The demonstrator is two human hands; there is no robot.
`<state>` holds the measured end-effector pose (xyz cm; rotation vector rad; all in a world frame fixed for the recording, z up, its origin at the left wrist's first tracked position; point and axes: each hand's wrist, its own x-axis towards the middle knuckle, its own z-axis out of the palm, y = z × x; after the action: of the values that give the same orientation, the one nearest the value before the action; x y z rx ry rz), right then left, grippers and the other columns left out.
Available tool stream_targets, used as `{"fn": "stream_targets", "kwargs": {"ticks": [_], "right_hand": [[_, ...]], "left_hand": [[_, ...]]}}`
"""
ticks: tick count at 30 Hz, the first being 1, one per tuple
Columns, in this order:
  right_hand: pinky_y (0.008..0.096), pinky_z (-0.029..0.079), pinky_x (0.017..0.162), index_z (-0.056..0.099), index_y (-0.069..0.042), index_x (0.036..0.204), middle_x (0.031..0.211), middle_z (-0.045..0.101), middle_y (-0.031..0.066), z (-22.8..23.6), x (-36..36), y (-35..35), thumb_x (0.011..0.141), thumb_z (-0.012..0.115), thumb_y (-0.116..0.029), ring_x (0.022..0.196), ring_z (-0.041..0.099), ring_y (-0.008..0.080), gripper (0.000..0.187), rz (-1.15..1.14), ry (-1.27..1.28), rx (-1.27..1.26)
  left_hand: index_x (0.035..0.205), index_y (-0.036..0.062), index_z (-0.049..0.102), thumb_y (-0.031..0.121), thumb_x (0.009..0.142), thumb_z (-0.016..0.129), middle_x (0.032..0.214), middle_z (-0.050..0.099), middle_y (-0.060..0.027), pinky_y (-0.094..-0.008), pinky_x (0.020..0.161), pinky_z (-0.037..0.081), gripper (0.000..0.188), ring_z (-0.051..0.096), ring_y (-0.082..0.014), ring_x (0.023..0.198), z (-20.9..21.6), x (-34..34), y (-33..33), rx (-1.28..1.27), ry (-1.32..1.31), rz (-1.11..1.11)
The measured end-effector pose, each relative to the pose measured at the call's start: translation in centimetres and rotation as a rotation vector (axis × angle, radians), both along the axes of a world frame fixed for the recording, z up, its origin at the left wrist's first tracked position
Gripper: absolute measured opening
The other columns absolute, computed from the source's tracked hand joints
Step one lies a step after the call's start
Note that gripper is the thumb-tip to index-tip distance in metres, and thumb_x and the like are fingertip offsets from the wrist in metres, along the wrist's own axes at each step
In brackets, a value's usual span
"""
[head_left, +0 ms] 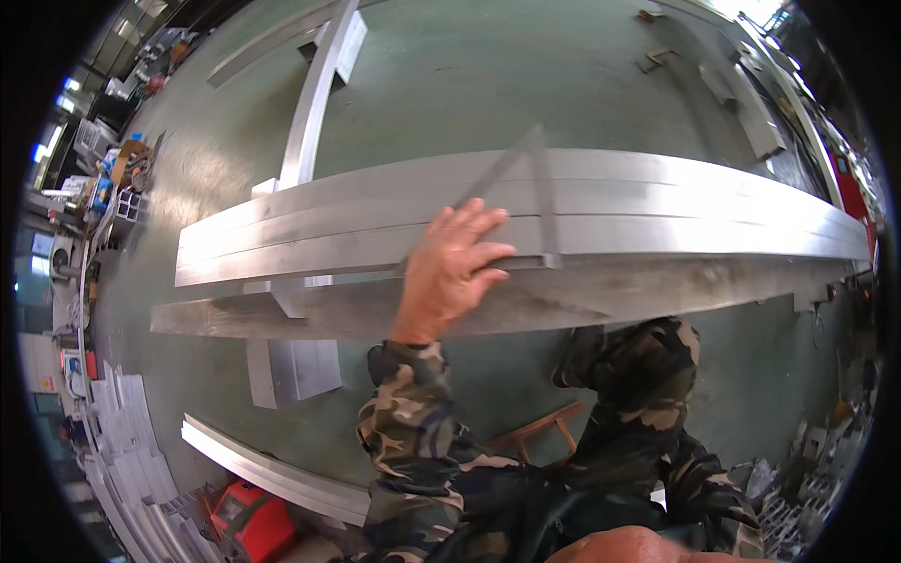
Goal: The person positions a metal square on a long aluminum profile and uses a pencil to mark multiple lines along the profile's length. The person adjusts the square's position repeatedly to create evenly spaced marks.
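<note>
Several long silver metal bars (648,197) lie side by side across the view. My left hand (449,272) is over their near edge, its fingers pointing right and gripping the left corner of a triangular set square (542,202). That set square is thin, see-through in its middle and blurred; it rests on or just above the bars, and its lower edge runs along the near bar. At the bottom edge, close to my body, shows the back of my right hand (619,544); its fingers are cut off by the frame.
A duller metal beam (648,296) runs just in front of the bars. Crosswise supports (314,113) hold them at the left. Below are a grey block (296,371), a red case (253,521), more metal lengths (272,469) and a small wooden frame (544,432) beside my leg.
</note>
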<state>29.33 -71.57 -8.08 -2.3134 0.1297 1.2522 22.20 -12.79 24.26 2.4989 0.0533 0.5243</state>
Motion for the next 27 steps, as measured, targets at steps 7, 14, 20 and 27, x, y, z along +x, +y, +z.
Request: {"fn": "stream_targets", "kwargs": {"ticks": [7, 14, 20, 27], "right_hand": [[0.0379, 0.062, 0.078, 0.072, 0.001, 0.125, 0.109, 0.080, 0.0157, 3.3, 2.5, -4.2, 0.107, 0.066, -0.019, 0.088, 0.077, 0.0234, 0.027, -0.117, -0.037, 0.096], [0.0311, 0.056, 0.065, 0.069, -0.001, 0.121, 0.105, 0.081, 0.0111, 14.6, 1.1, -4.2, 0.109, 0.062, -0.022, 0.078, 0.076, 0.0183, 0.024, -0.509, -0.512, 0.456], [0.0254, 0.051, 0.067, 0.068, -0.004, 0.120, 0.111, 0.080, 0.0062, 26.2, 4.4, 3.2, 0.112, 0.061, -0.017, 0.084, 0.073, 0.0107, 0.017, -0.342, -0.991, 0.517], [0.0244, 0.056, 0.083, 0.074, -0.003, 0.124, 0.112, 0.078, 0.0024, 34.3, 9.9, 21.5, 0.102, 0.070, 0.003, 0.093, 0.069, 0.0078, 0.023, -0.042, -1.146, 0.841]], "left_hand": [[0.113, 0.0178, 0.086, 0.018, 0.082, 0.090, 0.149, 0.071, -0.0013, -0.0542, 0.128, 0.034, 0.031, 0.051, -0.0324, 0.153, -0.2, 0.5, -0.3, -0.045, 0.019, 0.011], [0.113, 0.0169, 0.085, 0.019, 0.084, 0.089, 0.147, 0.071, 0.0000, -0.0555, 0.127, 0.035, 0.029, 0.051, -0.0326, 0.153, -0.4, 2.3, -2.6, -0.002, -0.016, -0.048], [0.114, 0.0163, 0.085, 0.019, 0.084, 0.089, 0.146, 0.072, -0.0005, -0.0558, 0.127, 0.035, 0.029, 0.051, -0.0329, 0.153, -0.8, 2.6, -3.2, 0.018, -0.057, -0.057], [0.114, 0.0170, 0.085, 0.020, 0.085, 0.089, 0.146, 0.072, -0.0010, -0.0563, 0.126, 0.037, 0.030, 0.052, -0.0331, 0.151, -0.5, 2.7, -3.4, 0.035, -0.046, -0.060]]}}
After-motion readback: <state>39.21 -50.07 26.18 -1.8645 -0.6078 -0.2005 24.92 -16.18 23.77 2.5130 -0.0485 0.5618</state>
